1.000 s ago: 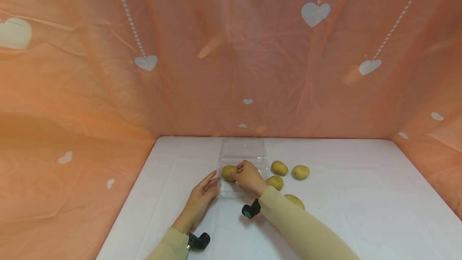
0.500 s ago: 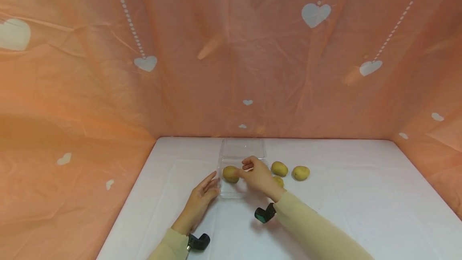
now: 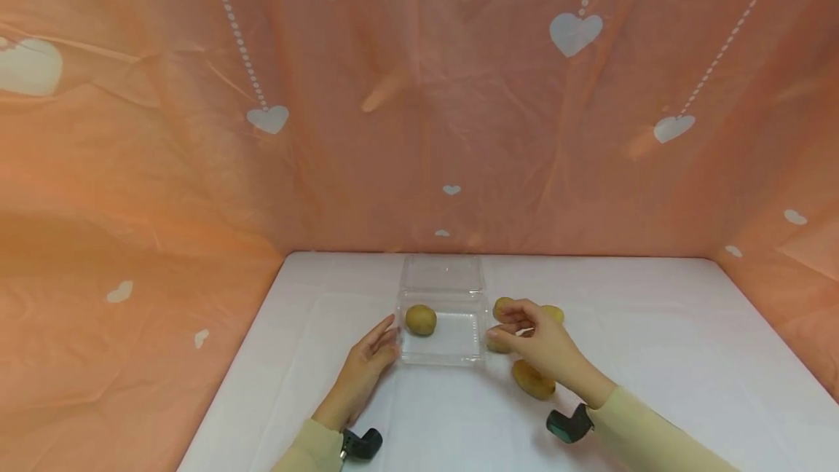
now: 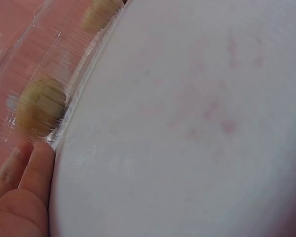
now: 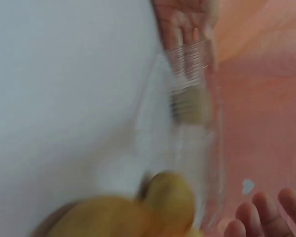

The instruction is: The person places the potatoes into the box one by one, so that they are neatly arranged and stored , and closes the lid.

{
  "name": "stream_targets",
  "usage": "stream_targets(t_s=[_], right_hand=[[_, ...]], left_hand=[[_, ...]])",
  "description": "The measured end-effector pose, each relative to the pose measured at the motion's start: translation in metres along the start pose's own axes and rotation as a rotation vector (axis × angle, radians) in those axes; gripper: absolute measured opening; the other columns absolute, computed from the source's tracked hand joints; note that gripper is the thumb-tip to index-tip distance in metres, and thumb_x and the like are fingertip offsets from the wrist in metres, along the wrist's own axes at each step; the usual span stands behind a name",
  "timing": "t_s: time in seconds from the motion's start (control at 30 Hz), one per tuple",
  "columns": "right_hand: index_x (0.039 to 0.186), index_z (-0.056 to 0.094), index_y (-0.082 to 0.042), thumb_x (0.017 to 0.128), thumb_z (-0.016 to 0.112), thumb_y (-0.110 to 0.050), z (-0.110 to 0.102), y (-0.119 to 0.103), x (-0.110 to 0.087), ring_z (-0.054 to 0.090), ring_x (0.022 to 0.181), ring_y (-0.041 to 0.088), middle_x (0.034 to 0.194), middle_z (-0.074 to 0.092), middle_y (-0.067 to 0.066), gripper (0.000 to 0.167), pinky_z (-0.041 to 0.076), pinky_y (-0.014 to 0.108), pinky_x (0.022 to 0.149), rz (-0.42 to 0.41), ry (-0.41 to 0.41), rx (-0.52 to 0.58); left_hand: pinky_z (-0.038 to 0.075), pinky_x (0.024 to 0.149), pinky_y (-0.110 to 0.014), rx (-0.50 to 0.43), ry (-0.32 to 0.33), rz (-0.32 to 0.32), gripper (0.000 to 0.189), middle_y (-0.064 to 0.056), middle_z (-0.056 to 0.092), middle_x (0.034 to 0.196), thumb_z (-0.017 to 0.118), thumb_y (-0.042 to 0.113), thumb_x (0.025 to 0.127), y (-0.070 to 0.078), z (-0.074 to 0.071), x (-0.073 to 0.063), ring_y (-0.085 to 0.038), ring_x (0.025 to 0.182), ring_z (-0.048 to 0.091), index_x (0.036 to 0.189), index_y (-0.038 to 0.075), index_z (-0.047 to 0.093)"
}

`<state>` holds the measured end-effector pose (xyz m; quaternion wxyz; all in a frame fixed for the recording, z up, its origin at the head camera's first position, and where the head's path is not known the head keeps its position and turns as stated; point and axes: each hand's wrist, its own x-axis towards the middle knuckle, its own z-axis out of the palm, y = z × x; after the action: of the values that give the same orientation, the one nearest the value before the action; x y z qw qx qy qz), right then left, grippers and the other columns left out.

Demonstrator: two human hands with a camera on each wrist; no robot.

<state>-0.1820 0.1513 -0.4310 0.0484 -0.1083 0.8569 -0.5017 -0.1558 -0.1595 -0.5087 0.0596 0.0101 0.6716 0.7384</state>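
A clear plastic clamshell box [image 3: 459,330] lies with its lid folded back, and one potato [image 3: 420,320] rests inside at the left. My left hand [image 3: 363,370] is at the box's left wall, fingers extended, as the left wrist view also shows with the fingertips [image 4: 42,153] by the wall. Right of the box, my right hand [image 3: 553,348] hovers over a group of loose potatoes, its fingers spread and apart from the thumb. Closest to that thumb is a partly covered potato [image 3: 499,344]. In the right wrist view the potatoes [image 5: 170,197] are blurred.
Another loose potato [image 3: 534,380] lies nearer the front, below the right hand. Two more, a potato [image 3: 503,306] and a potato [image 3: 554,312], show behind the fingers. The white table [image 3: 655,355] meets an orange heart-patterned cloth [image 3: 524,130] at its back edge.
My right hand has let go of the potato in the box and moved right, over the loose potatoes. The left hand stays at the box's left side.
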Motion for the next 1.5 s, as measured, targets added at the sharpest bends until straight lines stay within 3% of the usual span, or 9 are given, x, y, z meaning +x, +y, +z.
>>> stream_targets(t_s=[0.4,0.57,0.93,1.2,1.5], right_hand=[[0.119,0.061,-0.003,0.079,0.081,-0.029,-0.020,0.044,-0.040,0.060,0.097,0.028,0.111,0.065,0.011,0.051,0.052,0.029,0.076,-0.021,0.061,-0.043],[0.118,0.060,-0.003,0.080,0.080,-0.029,-0.022,0.052,-0.049,0.061,0.098,0.025,0.113,0.064,0.011,0.050,0.052,0.029,0.080,0.007,0.076,-0.059],[0.124,0.056,0.000,0.081,0.079,-0.029,-0.018,0.066,-0.053,0.059,0.097,0.018,0.110,0.064,0.008,0.057,0.049,0.025,0.079,0.149,0.038,0.005],[0.124,0.056,0.000,0.080,0.080,-0.027,-0.015,0.073,-0.052,0.057,0.096,0.018,0.109,0.063,0.009,0.057,0.047,0.024,0.078,0.171,0.013,0.055],[0.121,0.058,-0.002,0.076,0.083,-0.024,-0.011,0.075,-0.054,0.054,0.089,0.014,0.106,0.065,0.005,0.056,0.045,0.023,0.072,0.160,0.020,0.024]], left_hand=[[0.038,0.103,-0.030,-0.003,-0.008,-0.003,0.060,-0.020,0.040,0.147,0.059,0.008,0.094,0.000,0.001,0.000,-0.029,0.138,0.033,0.150,0.011,0.036],[0.038,0.103,-0.030,0.005,-0.007,-0.002,0.060,-0.020,0.040,0.147,0.059,0.008,0.094,0.000,0.000,0.000,-0.029,0.138,0.033,0.150,0.012,0.036],[0.037,0.104,-0.031,-0.009,-0.006,-0.002,0.060,-0.021,0.039,0.147,0.058,0.006,0.094,-0.001,-0.001,0.000,-0.029,0.138,0.033,0.150,0.011,0.036],[0.036,0.106,-0.034,-0.014,-0.004,-0.001,0.060,-0.020,0.040,0.147,0.059,0.006,0.094,-0.001,0.000,0.000,-0.029,0.137,0.034,0.150,0.011,0.036],[0.038,0.105,-0.032,-0.004,-0.001,-0.001,0.060,-0.020,0.040,0.147,0.059,0.008,0.094,0.000,0.001,0.000,-0.030,0.136,0.036,0.150,0.012,0.036]])
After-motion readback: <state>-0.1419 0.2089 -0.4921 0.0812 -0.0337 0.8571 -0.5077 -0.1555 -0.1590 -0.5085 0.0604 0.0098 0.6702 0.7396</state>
